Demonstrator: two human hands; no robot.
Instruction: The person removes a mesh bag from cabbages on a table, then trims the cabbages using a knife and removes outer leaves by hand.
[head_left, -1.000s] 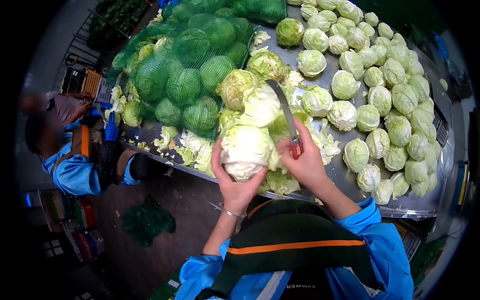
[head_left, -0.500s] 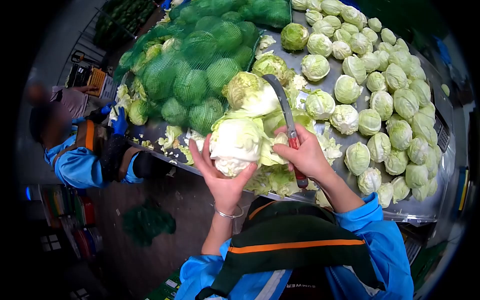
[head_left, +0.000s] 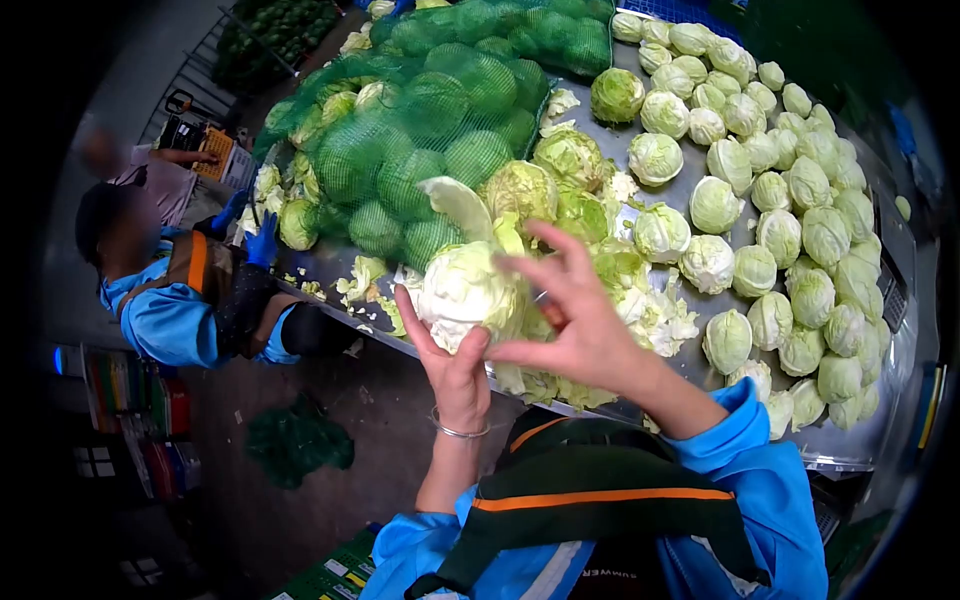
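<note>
While our left hand [head_left: 455, 378] is cupping the pale cabbage [head_left: 468, 292] from its near left side, palm up with thumb and fingers spread around it, we are holding it above the near edge of the metal table [head_left: 640, 408]. We are spreading the fingers of our right hand [head_left: 592, 335] wide at its right side, wrist angling in from the near right; blur is hiding whether they are touching it.
</note>
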